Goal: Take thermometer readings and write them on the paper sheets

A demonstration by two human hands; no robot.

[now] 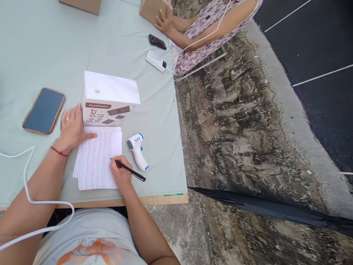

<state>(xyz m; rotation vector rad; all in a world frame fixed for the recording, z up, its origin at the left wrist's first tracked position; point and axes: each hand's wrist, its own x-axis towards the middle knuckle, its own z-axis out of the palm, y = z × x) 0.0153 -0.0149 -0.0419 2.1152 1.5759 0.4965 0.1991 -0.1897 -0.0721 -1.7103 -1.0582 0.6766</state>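
Observation:
My right hand (122, 174) grips a black pen (131, 171), its tip on a paper notepad (95, 165) covered with columns of handwriting. The right strip of the page is blank. With fingers spread, my left hand (72, 126) lies at the pad's upper left, the thumb across the top of the page and the other fingers beside a white box (111, 88). That box stands just behind the pad and has brown lettering on its front. To the right of the pad lies a white and blue infrared thermometer (137, 151).
A smartphone (44, 110) lies to the left. Farther back are a white device (156, 60) and a black phone (157, 41). Another person's hands (167, 23) rest on a cardboard box (153, 10). A white cable (27, 180) crosses my left arm. The table ends at right.

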